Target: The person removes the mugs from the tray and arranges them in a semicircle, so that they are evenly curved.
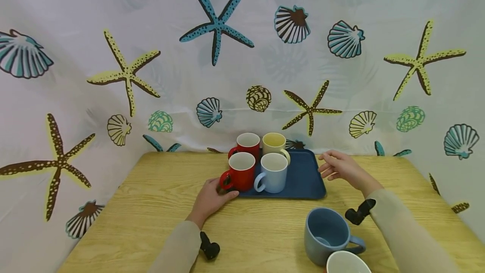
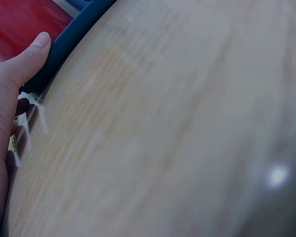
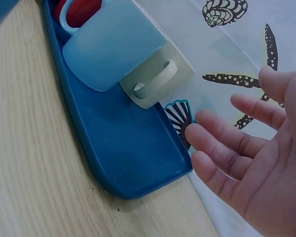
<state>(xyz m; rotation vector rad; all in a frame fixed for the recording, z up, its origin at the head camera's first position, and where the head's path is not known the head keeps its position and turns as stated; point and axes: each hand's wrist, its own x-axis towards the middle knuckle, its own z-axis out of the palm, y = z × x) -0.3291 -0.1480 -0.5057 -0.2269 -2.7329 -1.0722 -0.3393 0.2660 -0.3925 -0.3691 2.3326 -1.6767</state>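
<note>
By the left hand [image 1: 210, 200] the blue tray [image 1: 305, 178] is held at its near-left corner, thumb laid over the rim, the other fingers partly hidden low at the outer edge. From that grip the tray lies to the right, and its long axis is run straight out sideways toward the right hand [image 1: 341, 167]. There, just past the far short end, nothing is gripped: the fingers are spread and loosely bent, palm turned in toward the rim, a slim gap seemingly left. So the left is the nearer, in contact; the right is matched to the opposite end, set slightly farther forward. Both wrists are angled inward. Right beside the left thumb the front red mug [image 1: 242, 176] is carried on the tray, with the light blue mug [image 1: 274, 176] next rightward; behind them are placed the rear red mug [image 1: 249, 146] and the yellow mug [image 1: 273, 143]. Well to the grip's right and nearer the wearer, a grey-blue mug [image 1: 322, 243] is left on the table [image 1: 151, 205].
</note>
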